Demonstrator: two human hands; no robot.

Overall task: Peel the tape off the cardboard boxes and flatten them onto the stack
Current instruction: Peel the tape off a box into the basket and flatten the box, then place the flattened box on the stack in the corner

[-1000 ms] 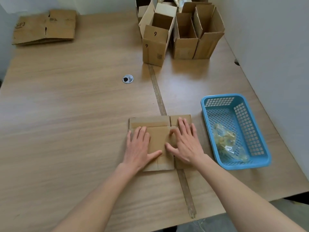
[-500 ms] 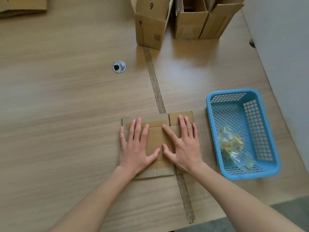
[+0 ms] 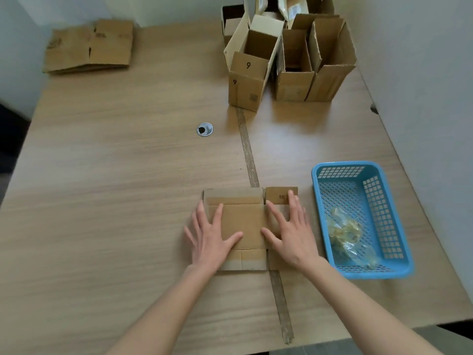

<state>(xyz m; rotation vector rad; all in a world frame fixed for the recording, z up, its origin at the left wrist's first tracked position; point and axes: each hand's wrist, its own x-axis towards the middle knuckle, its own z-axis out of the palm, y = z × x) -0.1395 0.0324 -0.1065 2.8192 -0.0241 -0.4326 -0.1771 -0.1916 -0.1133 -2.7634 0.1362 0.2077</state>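
A flattened cardboard box (image 3: pixel 243 224) lies on the table near its front edge, with "10" written on its top right flap. My left hand (image 3: pixel 208 239) presses its left side with straight spread fingers. My right hand (image 3: pixel 289 231) lies flat on its right side, fingers straight. A stack of flattened boxes (image 3: pixel 89 47) sits at the far left corner. Several open upright boxes (image 3: pixel 294 60) stand at the far right, the nearest one (image 3: pixel 247 80) marked "9".
A blue plastic basket (image 3: pixel 394 219) holding crumpled clear tape (image 3: pixel 345 231) stands right of my right hand. A round cable hole (image 3: pixel 204 129) is in the table's middle. A worn strip (image 3: pixel 247 149) runs down the table. A wall borders the right side.
Both hands have slid apart toward the flattened box's outer edges, still pressing it flat. The camera has tilted up, bringing the far stack back into view.
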